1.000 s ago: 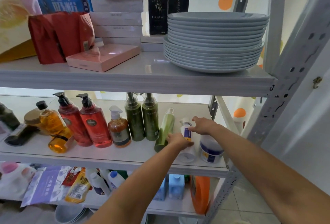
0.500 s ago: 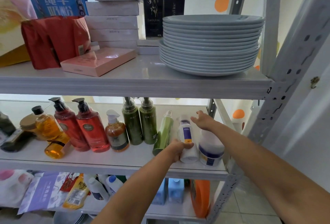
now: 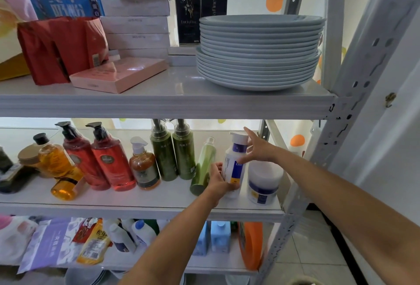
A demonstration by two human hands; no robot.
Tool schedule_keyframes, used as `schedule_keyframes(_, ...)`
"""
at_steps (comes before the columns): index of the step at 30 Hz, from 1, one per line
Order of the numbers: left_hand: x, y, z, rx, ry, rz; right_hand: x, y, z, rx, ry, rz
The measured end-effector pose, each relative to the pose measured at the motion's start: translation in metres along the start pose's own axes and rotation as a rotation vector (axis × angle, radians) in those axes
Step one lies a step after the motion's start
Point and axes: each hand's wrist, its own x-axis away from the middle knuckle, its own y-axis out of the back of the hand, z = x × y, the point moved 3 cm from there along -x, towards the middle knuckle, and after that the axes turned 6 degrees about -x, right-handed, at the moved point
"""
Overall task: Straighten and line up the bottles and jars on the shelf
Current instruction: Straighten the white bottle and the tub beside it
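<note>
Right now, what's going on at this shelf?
A person is tidying the middle shelf. Their left hand grips the base of a white bottle, and the right hand, fingers spread, touches it near the cap. It stands almost upright between a leaning green bottle and a white jar. Further left, an amber bottle lies tipped over.

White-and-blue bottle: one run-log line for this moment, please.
white-and-blue bottle: held, near upright | left hand: grips its base | right hand: touches its neck | pale green bottle: leaning beside it | white jar: other side
</note>
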Motion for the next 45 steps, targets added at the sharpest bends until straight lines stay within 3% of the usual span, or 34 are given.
schedule_keyframes(5,0.0,0.0,0.004,-0.051,-0.041,-0.03,0.016,0.007,-0.016,0.576,-0.262,0.2)
schedule_keyframes(7,0.003,0.001,0.004,-0.045,-0.055,-0.051,0.02,0.008,-0.025,0.678,-0.334,0.259)
schedule_keyframes(13,0.008,0.002,-0.001,-0.165,-0.141,-0.135,0.019,0.006,-0.028,0.655,-0.279,0.153)
schedule_keyframes(26,-0.015,-0.009,-0.012,-0.253,-0.1,-0.209,0.004,0.016,-0.028,0.712,-0.186,-0.061)
schedule_keyframes(34,-0.026,-0.01,-0.008,-0.23,-0.045,-0.215,-0.002,0.017,-0.029,0.752,-0.197,-0.096)
schedule_keyframes(38,-0.021,-0.009,-0.007,-0.407,-0.111,-0.212,-0.001,0.017,-0.028,0.749,-0.215,-0.076)
schedule_keyframes(43,-0.006,0.012,-0.014,-0.604,-0.322,-0.415,-0.003,0.017,-0.02,0.695,-0.255,0.027)
schedule_keyframes(45,-0.001,0.026,-0.014,-0.718,-0.295,-0.53,-0.005,0.021,-0.011,0.662,-0.252,0.043)
